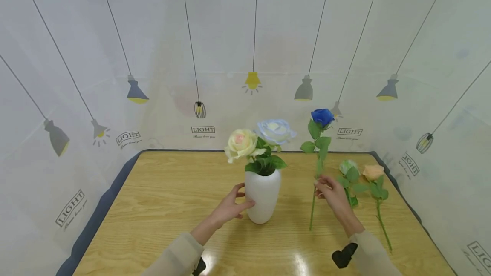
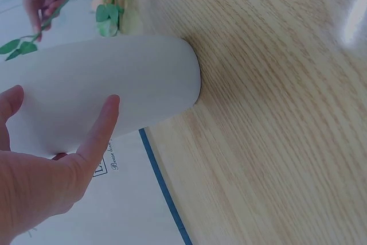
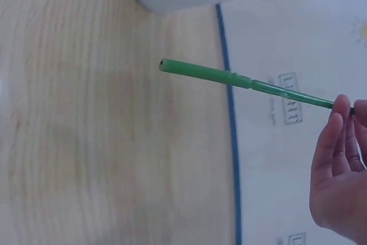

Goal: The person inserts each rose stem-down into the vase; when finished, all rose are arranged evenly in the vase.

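Observation:
A white vase (image 1: 263,197) stands upright on the wooden table. In it are a cream rose (image 1: 241,145) with a pinkish middle and a pale blue rose (image 1: 274,131), their leaves over the rim. My left hand (image 1: 229,207) holds the vase by its left side, thumb and fingers spread around the wall; in the left wrist view a fingertip (image 2: 112,102) lies on the white surface. To the right of the vase, my right hand (image 1: 333,192) pinches the stem (image 3: 200,73) of a blue rose (image 1: 322,117) midway, bloom up. The stem's cut end points down, close over the table.
Right of my right hand, a greenish-white rose (image 1: 348,166) and a peach rose (image 1: 373,172) lie on the table (image 1: 172,199). A white curtain (image 1: 161,110) printed with lamps surrounds the table's back and sides, with a dark blue edge along it.

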`<state>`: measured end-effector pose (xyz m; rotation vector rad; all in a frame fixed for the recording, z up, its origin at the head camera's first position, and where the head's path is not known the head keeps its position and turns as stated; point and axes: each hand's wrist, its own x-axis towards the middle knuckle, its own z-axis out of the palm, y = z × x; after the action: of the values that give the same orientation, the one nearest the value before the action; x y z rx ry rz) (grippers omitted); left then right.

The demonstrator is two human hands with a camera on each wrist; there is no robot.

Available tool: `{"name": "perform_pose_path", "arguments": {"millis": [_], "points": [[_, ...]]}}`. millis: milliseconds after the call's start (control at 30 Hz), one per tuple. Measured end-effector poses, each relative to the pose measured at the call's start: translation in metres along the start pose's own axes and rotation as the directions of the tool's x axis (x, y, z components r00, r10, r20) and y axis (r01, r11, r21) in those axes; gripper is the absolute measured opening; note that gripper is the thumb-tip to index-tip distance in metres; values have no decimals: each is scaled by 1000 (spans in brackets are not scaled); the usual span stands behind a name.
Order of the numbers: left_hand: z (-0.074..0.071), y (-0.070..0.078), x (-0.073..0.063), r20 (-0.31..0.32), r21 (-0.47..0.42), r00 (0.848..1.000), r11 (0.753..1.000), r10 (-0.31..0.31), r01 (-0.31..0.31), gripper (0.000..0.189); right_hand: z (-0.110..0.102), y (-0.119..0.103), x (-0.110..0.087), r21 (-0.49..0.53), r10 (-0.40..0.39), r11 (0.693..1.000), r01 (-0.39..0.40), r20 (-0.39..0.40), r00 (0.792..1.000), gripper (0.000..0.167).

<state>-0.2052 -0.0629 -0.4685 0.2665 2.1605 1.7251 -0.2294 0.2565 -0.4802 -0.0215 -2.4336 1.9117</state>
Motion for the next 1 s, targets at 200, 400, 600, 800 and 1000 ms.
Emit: {"name": "perform_pose_path", "arguments": {"millis": [200, 400, 600, 800, 1000], "points": [[0, 0, 0, 2, -1, 1000, 1000, 3, -3, 77, 11, -28, -3, 76, -106, 991, 107, -14, 994, 42], [0, -2, 1, 1, 4, 1000, 1000, 1, -1, 76, 23, -52, -10, 220, -152, 962, 158, -46, 987, 35], [0, -3, 2, 3, 2, 1000, 1000, 12, -12, 77, 32, -77, -15, 470, -115, 871, 142, -86, 990, 21], [0, -3, 3, -1, -1, 1000, 1000, 8, -8, 77, 38, -101, -13, 636, -204, 728, 255, -155, 967, 8], [0, -4, 3, -2, 7, 1000, 1000, 10, -10, 77, 40, -122, -9, 676, -251, 644, 359, -258, 933, 6]]}}
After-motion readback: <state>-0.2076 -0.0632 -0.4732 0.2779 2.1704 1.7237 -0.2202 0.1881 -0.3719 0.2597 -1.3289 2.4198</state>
